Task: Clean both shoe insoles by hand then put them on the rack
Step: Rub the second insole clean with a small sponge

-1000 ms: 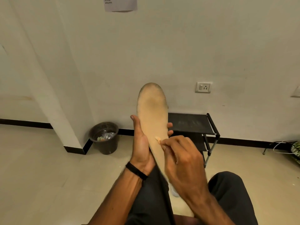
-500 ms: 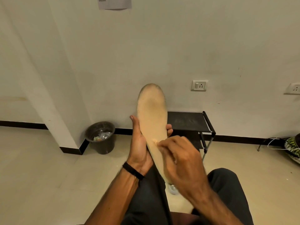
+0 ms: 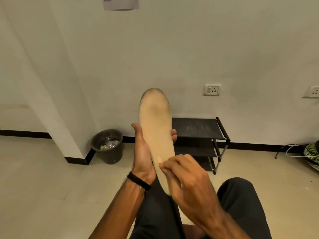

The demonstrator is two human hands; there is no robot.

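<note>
The person's left hand (image 3: 144,152) grips the tan insole (image 3: 156,135) from behind, thumb up along its left edge and fingertips curling round the right edge, so the insole stands nearly upright in front of them with its toe end rising well above that hand and its heel end dropping down toward the lap. A black band (image 3: 139,180) sits on the left wrist. The right hand (image 3: 187,180) lies just below and to the right of the left one, fingers bunched together and curled, their tips pressed against the lower face of the insole; whether they pinch anything I cannot tell. The toe area shows a darker grey smudge.

Beyond the hands, past the insole's right edge, a low black rack (image 3: 196,130) stands against the wall, its top shelf bare. To the left of the left hand, further off on the floor, sits a dark bin (image 3: 108,152) with rubbish in it, beside a pillar corner. Above the rack, on the wall, is a socket (image 3: 212,90). Dark trousers (image 3: 241,204) cover the knees below both hands
</note>
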